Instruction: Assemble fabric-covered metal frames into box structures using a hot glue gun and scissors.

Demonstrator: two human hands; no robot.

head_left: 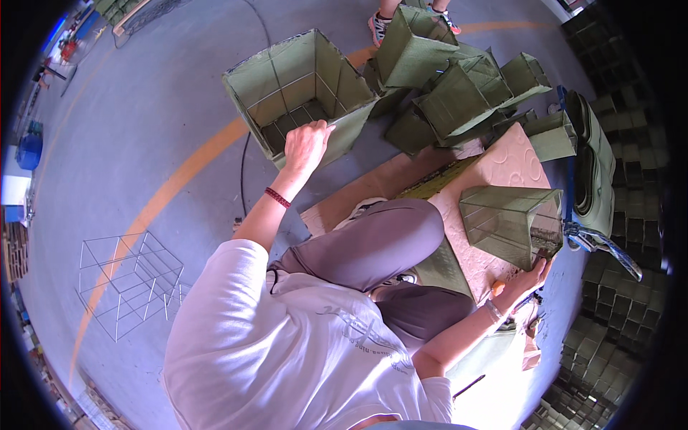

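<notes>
On the grey floor at twelve o'clock, the left hand [307, 145] grips an open green fabric-covered wire box [301, 89].
At four o'clock, the right hand [529, 276] closes on an orange-handled tool [497, 289].

Olive fabric box [301, 86] — open-topped, wire-framed (tilted on grey floor); a second [510, 221] lies sideways on board.

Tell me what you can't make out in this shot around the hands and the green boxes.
- Head view: right hand, fingers hidden against the mesh box; its grip unclear.
- Orange item by the wrist: too small to identify.
- Left hand on the large green box: fingertips hidden behind the rim.
- Person at the top edge: only feet show.
</notes>
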